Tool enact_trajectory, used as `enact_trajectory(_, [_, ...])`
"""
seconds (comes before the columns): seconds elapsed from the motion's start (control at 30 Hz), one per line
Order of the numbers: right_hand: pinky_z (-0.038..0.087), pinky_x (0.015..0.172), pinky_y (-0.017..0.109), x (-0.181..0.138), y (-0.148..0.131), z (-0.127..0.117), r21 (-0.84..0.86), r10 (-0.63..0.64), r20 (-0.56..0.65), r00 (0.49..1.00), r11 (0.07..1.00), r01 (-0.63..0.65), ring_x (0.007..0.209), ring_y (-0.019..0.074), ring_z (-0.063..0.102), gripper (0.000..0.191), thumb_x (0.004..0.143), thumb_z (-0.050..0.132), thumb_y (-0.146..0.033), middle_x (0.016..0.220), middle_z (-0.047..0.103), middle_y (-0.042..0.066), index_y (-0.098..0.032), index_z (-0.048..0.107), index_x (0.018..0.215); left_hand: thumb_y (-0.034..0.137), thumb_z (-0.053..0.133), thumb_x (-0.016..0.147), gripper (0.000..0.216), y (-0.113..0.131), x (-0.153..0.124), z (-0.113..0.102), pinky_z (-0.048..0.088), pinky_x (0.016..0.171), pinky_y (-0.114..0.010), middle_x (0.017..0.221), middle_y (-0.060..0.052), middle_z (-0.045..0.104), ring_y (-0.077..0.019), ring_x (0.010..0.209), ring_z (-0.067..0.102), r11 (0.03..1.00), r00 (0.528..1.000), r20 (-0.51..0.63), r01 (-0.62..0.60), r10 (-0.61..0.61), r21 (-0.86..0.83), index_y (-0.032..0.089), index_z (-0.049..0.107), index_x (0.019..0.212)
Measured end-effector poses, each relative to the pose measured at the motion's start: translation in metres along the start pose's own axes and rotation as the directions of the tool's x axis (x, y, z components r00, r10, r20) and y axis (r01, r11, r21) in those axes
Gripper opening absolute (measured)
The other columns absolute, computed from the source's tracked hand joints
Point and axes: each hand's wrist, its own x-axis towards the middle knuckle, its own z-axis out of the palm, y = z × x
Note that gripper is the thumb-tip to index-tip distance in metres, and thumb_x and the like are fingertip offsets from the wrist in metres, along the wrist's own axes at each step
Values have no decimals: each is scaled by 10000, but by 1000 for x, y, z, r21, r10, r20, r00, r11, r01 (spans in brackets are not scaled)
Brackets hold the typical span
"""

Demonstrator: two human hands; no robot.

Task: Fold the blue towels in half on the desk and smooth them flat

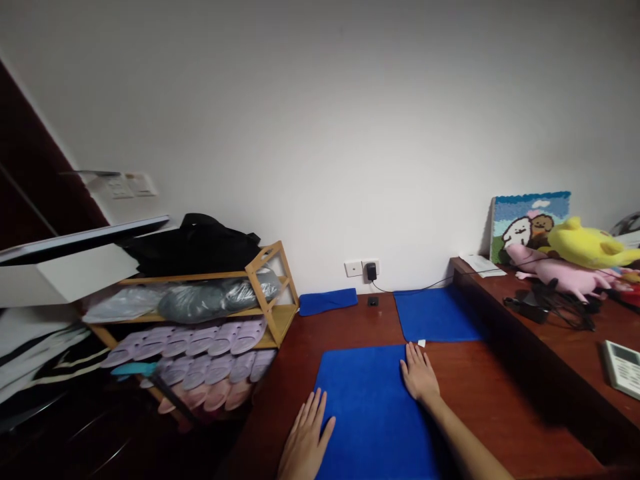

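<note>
A blue cloth (373, 413) lies spread flat on the reddish-brown wooden table (500, 380). My left hand (306, 433) rests at the cloth's left edge, fingers stretched out and the thumb over the cloth. At its far right corner lies my right hand (419, 372), palm down with the fingers extended, near a small white tag (422, 343). Behind it another blue cloth (437, 317) is laid out flat. A folded blue cloth (328, 302) sits by the wall at the back left. Neither hand grasps anything.
On the left stands a wooden rack (281, 320) with several purple slippers (200, 340) and a black bag (200, 243). A raised ledge (555, 333) on the right bears plush toys (583, 247), cables and a calculator (625, 367). A black adapter (371, 271) is plugged into the wall.
</note>
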Motion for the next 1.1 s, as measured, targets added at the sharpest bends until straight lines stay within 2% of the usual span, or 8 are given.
enact_trajectory(0.23, [26,1274,397,2,5,7,22,-9,-11,1000,1000,9,1572,193,74,716,1002,116,-474,1697,137,42,-93,142,1608,662,295,997,736,15,24,-20,231,1270,-537,1666,-68,276,-296,1540,261,993,997,49,-68,63,99,213,325,1581])
enact_trajectory(0.33, [40,1274,405,2,4,6,20,-10,-14,1000,1000,10,1571,197,86,711,1001,119,-465,1693,145,45,-92,153,1606,636,229,1016,728,61,62,-21,294,1245,-511,1663,-104,295,-296,1529,295,999,999,31,-30,29,37,175,397,1554])
enact_trajectory(0.47, [59,1273,404,1,5,7,2,-30,-28,999,1000,30,1568,198,105,705,999,132,-441,1689,162,58,-81,167,1603,505,142,1055,619,140,114,6,248,1267,-476,1674,-39,291,-239,1547,254,960,964,38,-258,263,-104,247,273,1603])
enact_trajectory(0.57, [75,1273,415,2,7,9,-19,-44,-29,999,999,43,1566,205,120,703,994,147,-437,1686,166,55,-88,186,1603,484,127,1052,612,168,136,30,221,1267,-511,1681,-49,268,-252,1557,219,950,955,52,-283,292,-132,261,190,1618])
enact_trajectory(0.67, [90,1274,418,3,7,11,-27,-49,-31,998,998,48,1566,201,123,712,994,132,-451,1682,172,51,-84,192,1601,523,150,1041,625,146,140,35,195,1267,-534,1685,-44,253,-267,1560,204,967,970,64,-227,235,-114,283,186,1617])
enact_trajectory(0.77, [92,1277,409,3,6,11,-40,-31,-23,999,999,30,1566,191,111,720,997,96,-471,1687,157,36,-93,167,1605,579,163,1023,684,87,130,20,184,1266,-543,1677,-65,265,-283,1557,210,998,997,58,-38,40,-42,237,235,1611])
enact_trajectory(0.9, [88,1278,405,2,5,12,-56,-16,-14,1000,998,15,1567,191,101,718,998,89,-477,1692,146,26,-101,145,1607,592,156,1012,743,17,111,-1,213,1265,-488,1674,-94,263,-268,1552,230,987,988,19,153,-154,37,151,278,1597])
enact_trajectory(1.1, [104,1276,424,1,-3,10,-100,32,-1,1000,994,-32,1566,207,118,704,1005,102,-461,1693,150,39,-100,149,1609,574,162,1014,744,5,103,0,226,1266,-477,1670,-98,261,-261,1547,247,985,985,-19,173,-173,16,121,292,1590])
